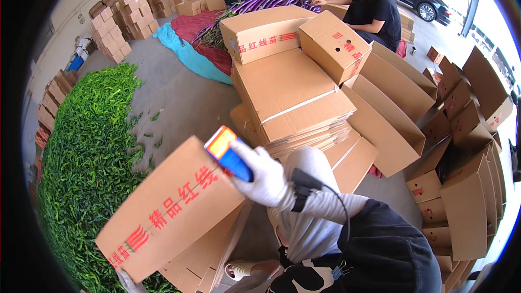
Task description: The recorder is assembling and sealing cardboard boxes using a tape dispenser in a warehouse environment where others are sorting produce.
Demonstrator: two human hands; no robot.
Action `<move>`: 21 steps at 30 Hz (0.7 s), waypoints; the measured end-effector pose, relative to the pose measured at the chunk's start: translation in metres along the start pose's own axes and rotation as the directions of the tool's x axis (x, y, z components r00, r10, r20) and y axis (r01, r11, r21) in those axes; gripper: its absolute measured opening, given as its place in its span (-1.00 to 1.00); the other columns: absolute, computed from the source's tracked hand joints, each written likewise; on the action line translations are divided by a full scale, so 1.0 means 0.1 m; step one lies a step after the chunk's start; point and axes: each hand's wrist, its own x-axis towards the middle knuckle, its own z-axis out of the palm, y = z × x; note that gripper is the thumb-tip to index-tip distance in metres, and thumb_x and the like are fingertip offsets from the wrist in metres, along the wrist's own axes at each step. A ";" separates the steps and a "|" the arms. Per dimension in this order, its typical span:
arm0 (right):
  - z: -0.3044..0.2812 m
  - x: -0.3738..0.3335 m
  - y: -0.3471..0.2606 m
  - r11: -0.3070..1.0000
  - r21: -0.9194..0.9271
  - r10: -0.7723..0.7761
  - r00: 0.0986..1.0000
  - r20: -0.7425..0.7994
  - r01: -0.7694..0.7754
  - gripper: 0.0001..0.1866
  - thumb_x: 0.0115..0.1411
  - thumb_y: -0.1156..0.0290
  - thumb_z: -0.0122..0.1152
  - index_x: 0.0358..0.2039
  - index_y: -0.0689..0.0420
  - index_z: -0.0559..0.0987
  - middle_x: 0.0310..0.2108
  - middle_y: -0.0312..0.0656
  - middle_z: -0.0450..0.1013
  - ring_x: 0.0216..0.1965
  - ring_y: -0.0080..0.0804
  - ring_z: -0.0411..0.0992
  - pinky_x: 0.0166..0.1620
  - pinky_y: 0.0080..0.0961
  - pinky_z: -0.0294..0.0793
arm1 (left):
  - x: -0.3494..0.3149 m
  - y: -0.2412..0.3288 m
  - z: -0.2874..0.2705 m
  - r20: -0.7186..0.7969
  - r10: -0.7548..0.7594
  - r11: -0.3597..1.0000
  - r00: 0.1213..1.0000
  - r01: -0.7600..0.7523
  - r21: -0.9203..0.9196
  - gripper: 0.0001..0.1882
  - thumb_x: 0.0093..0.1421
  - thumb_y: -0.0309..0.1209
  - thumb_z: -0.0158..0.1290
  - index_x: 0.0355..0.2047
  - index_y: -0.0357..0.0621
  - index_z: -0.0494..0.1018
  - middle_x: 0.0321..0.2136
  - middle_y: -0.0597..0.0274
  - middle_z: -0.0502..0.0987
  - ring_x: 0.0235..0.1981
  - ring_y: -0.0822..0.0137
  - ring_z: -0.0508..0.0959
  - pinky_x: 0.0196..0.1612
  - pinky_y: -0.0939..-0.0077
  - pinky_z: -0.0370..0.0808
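Observation:
My right hand (263,176), in a white glove, is closed round a blue and orange hand-held tape dispenser (229,154). The dispenser's orange end rests at the upper right end of a long brown cardboard box (168,206) with red print on its closed face. The box lies slanted across my front left. At its lower left end, my gloved left hand (130,282) grips the corner, its fingers partly hidden by the box. Flat folded cartons (201,258) lie underneath.
Green peppers (89,173) form a big heap on the left. Bundled flat cartons (293,92) stand ahead, with two closed boxes on top. Open cartons (380,119) crowd the right. Beyond, two people sit by purple eggplants (260,0) on a red cloth (201,30).

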 end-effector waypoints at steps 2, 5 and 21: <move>-0.48 0.31 0.07 0.959 -0.120 -0.282 0.917 -0.282 0.257 -0.24 -0.06 0.44 0.46 0.22 0.09 0.41 -0.13 0.05 0.50 -0.30 -0.07 0.52 -0.17 -0.31 0.57 | 0.22 -0.09 0.21 0.076 0.218 0.936 0.973 -0.187 -0.298 -0.26 0.42 -0.14 -0.08 0.43 -0.26 -0.06 0.37 -0.03 0.13 0.33 0.14 0.23 0.38 0.13 0.13; -1.32 0.96 0.27 0.895 -0.427 -0.335 0.829 -0.448 0.131 -0.27 0.02 0.29 0.40 0.26 -0.09 0.39 -0.31 0.08 0.40 -0.34 0.05 0.50 -0.23 -0.17 0.54 | 0.16 0.63 1.59 0.173 0.424 0.861 0.889 -0.337 -0.382 -0.27 0.32 -0.39 -0.03 0.43 -0.24 -0.04 0.32 -0.04 0.20 0.30 0.13 0.28 0.35 0.16 0.20; -1.44 0.42 1.89 0.824 0.500 0.352 0.932 -0.087 -0.265 -0.42 0.28 0.41 0.21 0.29 0.10 0.29 -0.05 -0.22 0.46 -0.28 -0.54 0.47 -0.18 -0.54 0.55 | 0.09 -2.73 1.59 0.180 0.031 0.686 0.983 -0.152 0.712 -0.19 0.06 -0.28 0.26 0.29 -0.23 0.23 0.19 -0.18 0.39 0.22 -0.09 0.38 0.28 0.17 0.32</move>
